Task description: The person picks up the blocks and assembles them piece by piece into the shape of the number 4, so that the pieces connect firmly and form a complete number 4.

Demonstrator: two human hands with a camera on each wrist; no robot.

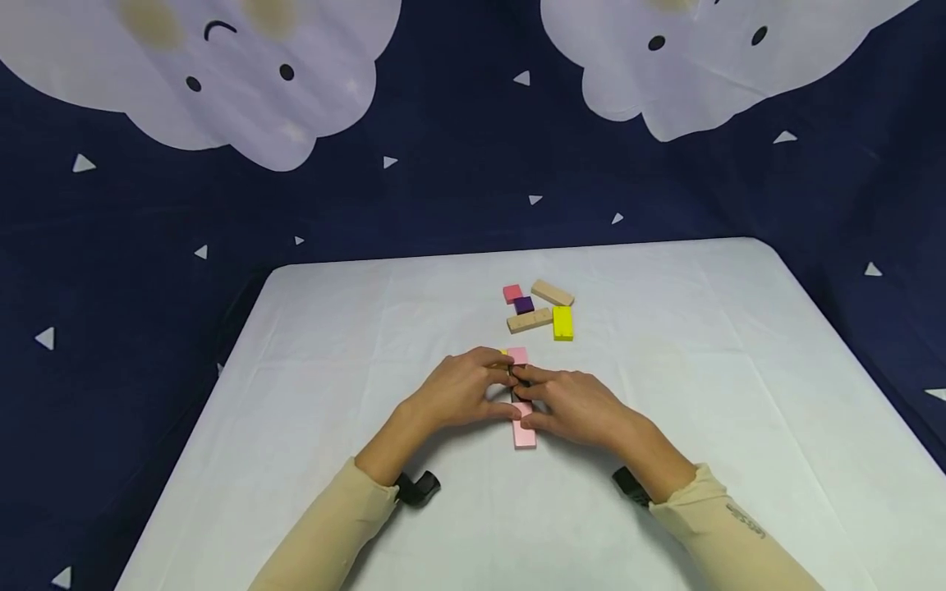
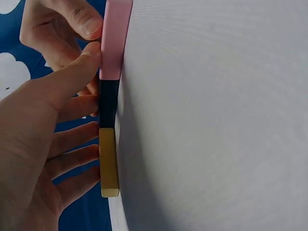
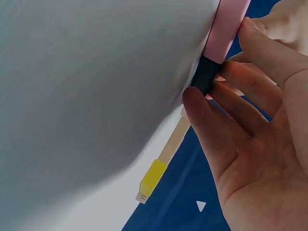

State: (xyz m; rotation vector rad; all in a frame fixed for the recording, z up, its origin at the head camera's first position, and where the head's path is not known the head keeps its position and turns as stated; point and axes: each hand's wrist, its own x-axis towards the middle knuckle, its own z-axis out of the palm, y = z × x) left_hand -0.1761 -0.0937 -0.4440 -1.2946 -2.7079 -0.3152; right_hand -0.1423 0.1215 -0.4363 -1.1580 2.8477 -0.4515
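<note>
Both hands meet over a short line of blocks on the table. My left hand [image 1: 466,390] comes from the left, its thumb against a pink block [image 1: 525,437] at the near end. In the left wrist view its fairly straight fingers lie along a dark block [image 2: 108,103] and a yellow block [image 2: 109,161]. From the right, my right hand [image 1: 575,405] rests its thumb on the same pink block and its extended fingertips at the dark block. Another pink block [image 1: 517,355] stands at the far end, just beyond the fingertips. The hands partly hide the middle of the line.
Behind the line lie a red block [image 1: 512,293], a purple block [image 1: 524,304], two wooden blocks, one farther back [image 1: 552,292] and one nearer [image 1: 529,320], and a bright yellow block [image 1: 563,323]. A white cloth covers the table [image 1: 355,328]; a dark blue curtain [image 1: 458,197] hangs behind.
</note>
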